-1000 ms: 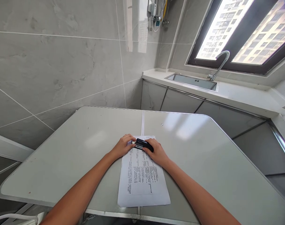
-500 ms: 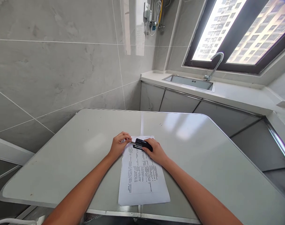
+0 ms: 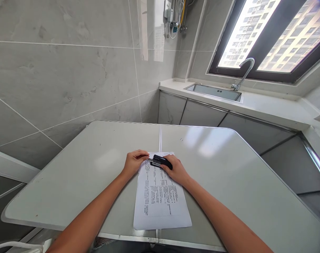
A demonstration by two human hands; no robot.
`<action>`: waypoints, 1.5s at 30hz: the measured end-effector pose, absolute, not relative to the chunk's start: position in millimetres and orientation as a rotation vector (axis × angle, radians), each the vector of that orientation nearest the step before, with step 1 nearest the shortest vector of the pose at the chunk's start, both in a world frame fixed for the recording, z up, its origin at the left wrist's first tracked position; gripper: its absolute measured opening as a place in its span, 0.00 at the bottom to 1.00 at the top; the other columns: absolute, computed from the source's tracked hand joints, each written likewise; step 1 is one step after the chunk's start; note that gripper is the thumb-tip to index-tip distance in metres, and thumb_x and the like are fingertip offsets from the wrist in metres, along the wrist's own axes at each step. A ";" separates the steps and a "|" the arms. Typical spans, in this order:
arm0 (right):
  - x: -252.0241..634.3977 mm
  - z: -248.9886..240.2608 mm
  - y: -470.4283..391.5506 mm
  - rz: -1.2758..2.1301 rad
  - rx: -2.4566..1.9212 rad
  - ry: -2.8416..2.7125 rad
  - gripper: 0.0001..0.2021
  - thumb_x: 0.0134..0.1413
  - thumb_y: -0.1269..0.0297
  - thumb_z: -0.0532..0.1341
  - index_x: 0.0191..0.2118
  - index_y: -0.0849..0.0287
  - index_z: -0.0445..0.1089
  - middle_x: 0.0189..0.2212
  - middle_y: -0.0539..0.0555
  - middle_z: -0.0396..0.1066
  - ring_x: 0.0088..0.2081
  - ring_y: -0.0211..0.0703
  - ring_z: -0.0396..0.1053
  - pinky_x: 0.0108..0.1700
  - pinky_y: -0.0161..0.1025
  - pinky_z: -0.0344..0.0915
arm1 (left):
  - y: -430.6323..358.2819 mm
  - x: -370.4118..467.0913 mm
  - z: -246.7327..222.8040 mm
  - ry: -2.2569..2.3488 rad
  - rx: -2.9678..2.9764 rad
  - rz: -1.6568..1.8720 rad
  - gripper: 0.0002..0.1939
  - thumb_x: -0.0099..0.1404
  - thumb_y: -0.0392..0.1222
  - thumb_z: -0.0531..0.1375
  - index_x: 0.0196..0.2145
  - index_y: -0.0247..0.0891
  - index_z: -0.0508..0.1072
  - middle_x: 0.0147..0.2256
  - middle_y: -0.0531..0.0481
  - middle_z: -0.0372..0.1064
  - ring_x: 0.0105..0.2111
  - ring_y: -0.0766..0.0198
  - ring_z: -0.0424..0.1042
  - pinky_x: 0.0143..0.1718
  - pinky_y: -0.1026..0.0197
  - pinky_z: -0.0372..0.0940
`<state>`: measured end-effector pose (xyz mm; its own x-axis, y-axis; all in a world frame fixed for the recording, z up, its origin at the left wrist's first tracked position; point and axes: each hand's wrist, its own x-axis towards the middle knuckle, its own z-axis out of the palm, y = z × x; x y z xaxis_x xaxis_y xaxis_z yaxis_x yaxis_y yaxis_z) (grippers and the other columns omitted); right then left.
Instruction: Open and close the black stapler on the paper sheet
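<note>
On the counter point(image 3: 215, 182), in the head view, lies printed paper point(image 3: 160, 211), the stapler point(image 3: 161, 160) over its far end. The right hand point(image 3: 176, 171) is curled around the stapler's rear. The left hand point(image 3: 134, 163) has thumb and fingers pinched together by its front tip; whether they grip anything, I cannot tell.

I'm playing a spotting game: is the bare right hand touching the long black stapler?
Touching. The head view shows the right hand wrapped around one end of the black stapler.

Print point(image 3: 162, 195) on paper point(image 3: 162, 221) illegibly small
</note>
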<state>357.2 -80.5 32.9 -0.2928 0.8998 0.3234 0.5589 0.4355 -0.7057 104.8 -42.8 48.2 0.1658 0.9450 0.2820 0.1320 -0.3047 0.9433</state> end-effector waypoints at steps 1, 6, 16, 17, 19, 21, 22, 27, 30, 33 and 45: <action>357.2 32.7 -80.6 0.615 -1.223 -1.981 0.10 0.65 0.59 0.63 0.50 0.51 0.70 0.43 0.53 0.75 0.45 0.50 0.69 0.48 0.49 0.67 | -44.2 106.1 48.9 1.056 1.626 1.226 0.11 0.60 0.48 0.71 0.37 0.40 0.84 0.38 0.45 0.80 0.39 0.56 0.78 0.45 0.52 0.74; 357.1 34.1 -81.1 0.622 -1.227 -1.983 0.10 0.66 0.60 0.63 0.51 0.52 0.70 0.43 0.54 0.75 0.45 0.50 0.69 0.49 0.49 0.67 | -41.5 105.5 49.0 1.026 1.549 1.256 0.11 0.59 0.49 0.72 0.34 0.39 0.83 0.39 0.43 0.80 0.41 0.54 0.79 0.48 0.50 0.75; 356.5 36.5 -81.3 0.613 -1.227 -1.988 0.10 0.66 0.60 0.63 0.50 0.52 0.70 0.43 0.54 0.75 0.44 0.50 0.70 0.48 0.48 0.67 | -39.9 102.6 48.0 1.050 1.431 1.191 0.18 0.57 0.51 0.73 0.41 0.38 0.83 0.45 0.41 0.80 0.46 0.49 0.80 0.55 0.46 0.73; 356.5 36.0 -81.3 0.611 -1.224 -1.988 0.10 0.66 0.60 0.63 0.50 0.51 0.70 0.43 0.54 0.75 0.44 0.50 0.70 0.48 0.48 0.67 | -40.3 103.2 47.6 1.057 1.432 1.188 0.19 0.57 0.51 0.73 0.43 0.38 0.83 0.45 0.41 0.81 0.46 0.49 0.80 0.54 0.46 0.73; 356.9 35.1 -81.2 0.610 -1.220 -1.990 0.10 0.66 0.60 0.62 0.50 0.51 0.70 0.43 0.54 0.75 0.44 0.50 0.70 0.48 0.48 0.67 | -41.0 103.9 47.6 1.076 1.491 1.168 0.20 0.59 0.50 0.72 0.47 0.39 0.81 0.45 0.42 0.81 0.46 0.51 0.80 0.54 0.46 0.73; 357.3 34.1 -81.0 0.611 -1.218 -1.994 0.10 0.66 0.60 0.62 0.51 0.51 0.70 0.42 0.54 0.75 0.44 0.50 0.70 0.47 0.47 0.67 | -41.3 103.8 48.4 1.100 1.641 1.117 0.21 0.61 0.48 0.70 0.51 0.41 0.79 0.45 0.45 0.81 0.47 0.53 0.79 0.55 0.46 0.71; 357.5 33.6 -80.9 0.612 -1.218 -1.997 0.10 0.66 0.60 0.62 0.51 0.52 0.70 0.43 0.54 0.75 0.44 0.50 0.69 0.47 0.47 0.66 | -41.3 103.6 48.9 1.112 1.723 1.079 0.20 0.63 0.47 0.69 0.52 0.42 0.78 0.45 0.46 0.81 0.47 0.53 0.79 0.56 0.47 0.69; 358.0 32.0 -80.0 0.619 -1.221 -1.993 0.10 0.65 0.60 0.63 0.50 0.53 0.70 0.42 0.54 0.74 0.44 0.49 0.69 0.47 0.47 0.66 | -40.4 104.9 47.6 1.119 1.912 0.914 0.18 0.64 0.43 0.67 0.51 0.44 0.77 0.43 0.49 0.81 0.46 0.55 0.78 0.52 0.51 0.69; 358.3 32.3 -80.2 0.620 -1.223 -1.994 0.09 0.65 0.61 0.63 0.50 0.53 0.70 0.42 0.54 0.74 0.44 0.49 0.69 0.47 0.47 0.66 | -39.4 106.5 44.6 1.103 1.933 0.941 0.15 0.63 0.43 0.67 0.48 0.42 0.77 0.43 0.49 0.81 0.46 0.55 0.78 0.53 0.52 0.69; 358.6 33.2 -80.6 0.618 -1.228 -1.997 0.09 0.65 0.61 0.63 0.49 0.53 0.70 0.42 0.54 0.74 0.44 0.49 0.69 0.47 0.47 0.66 | -38.6 106.8 43.5 1.120 1.967 0.948 0.12 0.65 0.43 0.66 0.46 0.43 0.79 0.42 0.49 0.80 0.44 0.56 0.78 0.51 0.52 0.69; 358.7 33.9 -80.9 0.643 -1.207 -1.996 0.08 0.66 0.61 0.63 0.49 0.52 0.70 0.42 0.53 0.74 0.43 0.49 0.68 0.47 0.47 0.66 | -27.4 95.3 38.8 0.914 2.287 0.914 0.05 0.68 0.41 0.65 0.39 0.46 0.83 0.42 0.50 0.82 0.44 0.58 0.77 0.49 0.53 0.69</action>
<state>358.7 -80.9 33.9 -0.3145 0.8961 0.3131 0.5447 0.4405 -0.7136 95.3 -27.4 38.8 0.5470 0.7379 0.3954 0.3952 -0.6440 0.6551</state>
